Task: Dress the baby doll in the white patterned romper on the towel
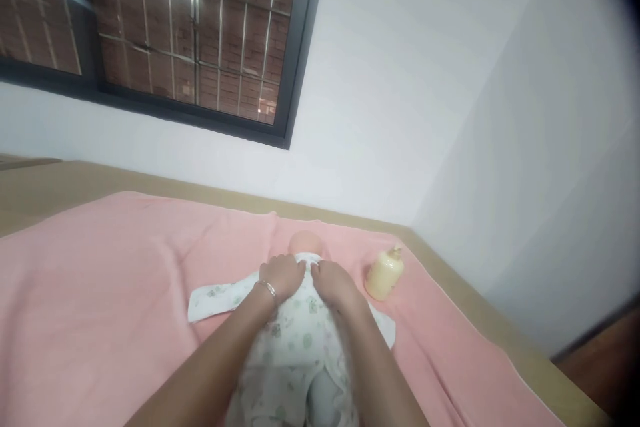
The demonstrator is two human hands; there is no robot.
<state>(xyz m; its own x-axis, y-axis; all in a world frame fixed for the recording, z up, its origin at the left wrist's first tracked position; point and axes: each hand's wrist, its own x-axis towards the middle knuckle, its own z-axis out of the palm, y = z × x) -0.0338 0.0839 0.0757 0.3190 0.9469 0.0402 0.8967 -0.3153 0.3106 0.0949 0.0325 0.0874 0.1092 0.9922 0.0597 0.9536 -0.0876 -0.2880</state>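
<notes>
A baby doll (305, 242) lies on a pink blanket, its smooth bald head pointing away from me. White baby clothes (295, 340) with a pale green print cover its body, one sleeve stretched out to the left and the other partly hidden by my right arm. At the collar, my left hand (284, 277) grips the cloth, fingers curled and thumb inward. Opposite it, a short gap away, my right hand (334, 282) pinches the other side of the neckline. The fingertips are partly hidden in the fabric. Lower down, the garment's hem looks folded and slightly blurred.
A pale yellow pump bottle (385, 275) stands on the pink blanket (115, 280), right of the doll. Beneath the blanket is a wooden surface (450, 277) that meets white walls (380, 113). A dark-framed window (287, 80) with metal bars is at the upper left.
</notes>
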